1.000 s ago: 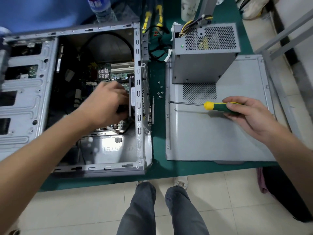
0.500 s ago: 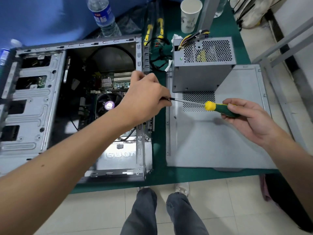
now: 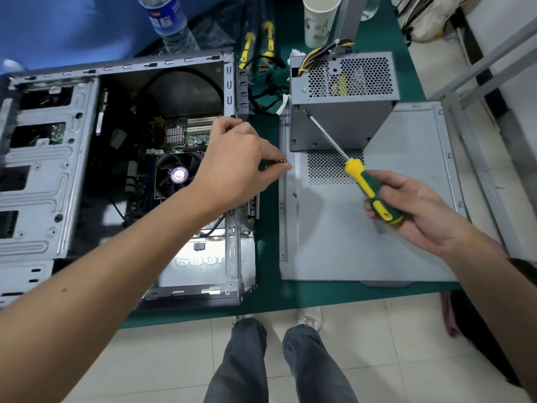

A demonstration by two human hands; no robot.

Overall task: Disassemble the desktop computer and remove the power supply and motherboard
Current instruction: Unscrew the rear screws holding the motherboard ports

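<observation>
The open grey computer case [image 3: 52, 158] lies on its side at the left, with the motherboard [image 3: 186, 135] and its fan [image 3: 177, 175] inside. The removed power supply [image 3: 343, 100] stands on the detached side panel [image 3: 363, 228] at the right. My left hand [image 3: 235, 167] hovers over the case's right edge and pinches a small screw [image 3: 281, 162] between its fingertips. My right hand [image 3: 418, 210] grips the green and yellow handle of a screwdriver [image 3: 372, 190], whose shaft points up-left toward the power supply.
The green table [image 3: 267, 216] ends just in front of me; my legs and tiled floor are below. A water bottle [image 3: 171, 21], a paper cup [image 3: 319, 18], yellow-handled tools [image 3: 255, 42] and loose cables [image 3: 267, 91] lie at the back. A metal frame [image 3: 476, 77] stands at the right.
My left hand came out of the case, went to the screwdriver tip and now holds a screw apart from it. The screwdriver has swung from pointing left to pointing up-left.
</observation>
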